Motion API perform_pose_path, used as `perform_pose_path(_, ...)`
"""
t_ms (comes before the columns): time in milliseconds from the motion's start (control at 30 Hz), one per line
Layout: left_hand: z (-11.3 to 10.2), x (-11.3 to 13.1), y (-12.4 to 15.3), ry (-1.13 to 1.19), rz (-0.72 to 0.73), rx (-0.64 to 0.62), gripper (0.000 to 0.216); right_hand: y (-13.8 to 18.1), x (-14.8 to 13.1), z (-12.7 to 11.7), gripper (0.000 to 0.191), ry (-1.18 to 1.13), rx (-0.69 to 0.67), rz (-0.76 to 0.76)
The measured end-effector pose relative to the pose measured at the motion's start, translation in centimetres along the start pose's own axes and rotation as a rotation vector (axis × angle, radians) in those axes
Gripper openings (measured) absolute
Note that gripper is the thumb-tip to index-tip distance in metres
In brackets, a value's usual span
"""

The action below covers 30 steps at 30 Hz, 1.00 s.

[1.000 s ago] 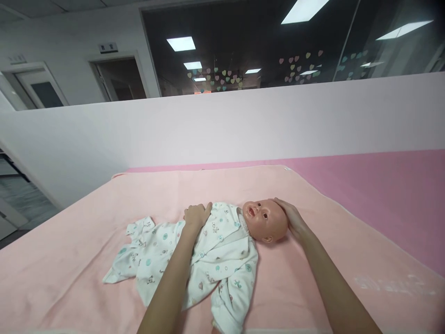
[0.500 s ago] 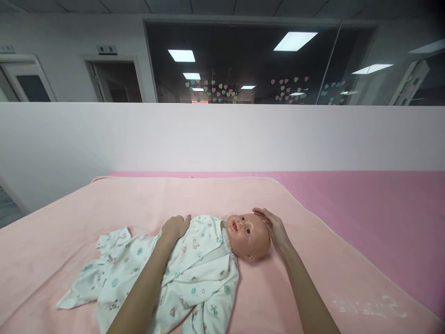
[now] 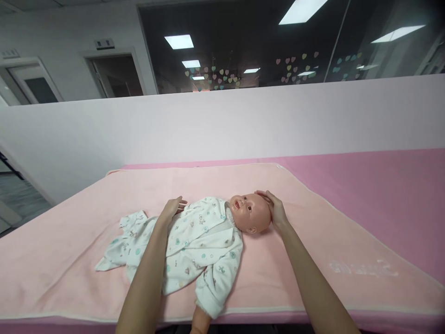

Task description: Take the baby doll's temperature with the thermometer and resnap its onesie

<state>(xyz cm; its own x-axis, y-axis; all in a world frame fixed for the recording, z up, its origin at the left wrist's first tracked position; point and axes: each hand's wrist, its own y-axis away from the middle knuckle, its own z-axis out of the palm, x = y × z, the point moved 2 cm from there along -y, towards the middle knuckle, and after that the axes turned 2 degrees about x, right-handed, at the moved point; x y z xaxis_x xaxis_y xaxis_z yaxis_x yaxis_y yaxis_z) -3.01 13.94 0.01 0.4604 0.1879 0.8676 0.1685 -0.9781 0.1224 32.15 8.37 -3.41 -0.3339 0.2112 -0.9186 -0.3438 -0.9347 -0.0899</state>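
Observation:
A baby doll lies on its back, head to the right, with its face turned up. It wears a white printed top with snap buttons and matching trousers. My left hand rests at the far side of the doll's waist, fingers loosely apart, with nothing seen in them. Against the crown of the doll's head lies my right hand, its fingers stretched over the top. One bare doll arm sticks out of the near sleeve and hangs over the front edge.
Under the doll a peach blanket with pale lettering covers much of a pink mat. A white partition runs along the back. Behind it are doorways and a dark window with heart stickers.
The view has tilted down and slightly sideways, so the near edge and the doll's arm now show. My left hand's fingers have spread at the waist; the right stays on the head.

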Motion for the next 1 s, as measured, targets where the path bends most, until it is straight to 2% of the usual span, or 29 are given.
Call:
perform_pose_path(133, -0.4, -0.1, 0.2, 0.187, -0.054, 0.061, 0.033, -0.1, 0.2, -0.4, 0.038, -0.028, 0.081, -0.047)
perform_pose_path(333, -0.8, 0.1, 0.0, 0.366, -0.069, 0.149, 0.029, 0.3, 0.6, 0.7, 0.039, 0.088, -0.1, -0.028)
perform_pose_path(533, -0.7, 0.0, -0.3, 0.384, -0.036, 0.156, 0.026, -0.8, 0.8, -0.4, 0.039, 0.019, 0.027, -0.091)
perform_pose_path(633, -0.5, 0.0, -0.3, 0.31, -0.003, 0.164, 0.026, -0.8, 0.4, -0.6, 0.039, 0.008, 0.048, -0.133)
perform_pose_path(700, -0.4, 0.1, -0.4, 0.244, 0.015, 0.176, 0.025, -0.3, 0.2, -0.3, 0.039, 0.043, -0.025, -0.106)
perform_pose_path(767, -0.4, 0.3, -0.4, 0.049, 0.047, 0.191, 0.026, 0.2, 0.2, 0.3, 0.04, 0.075, -0.137, -0.013)
perform_pose_path(833, -0.3, 0.5, -0.5, -0.242, 0.099, 0.191, 0.028, 0.5, 0.3, 0.7, 0.043, 0.075, -0.19, 0.056)
perform_pose_path(900, 0.0, 0.7, -0.5, -0.454, 0.146, 0.166, 0.029, 0.5, 0.2, 0.8, 0.044, 0.058, -0.139, 0.046)
perform_pose_path(1000, 0.5, 0.5, -0.5, -0.477, 0.19, 0.105, 0.025, 0.4, 0.1, 0.6, 0.044, 0.058, -0.074, 0.022)
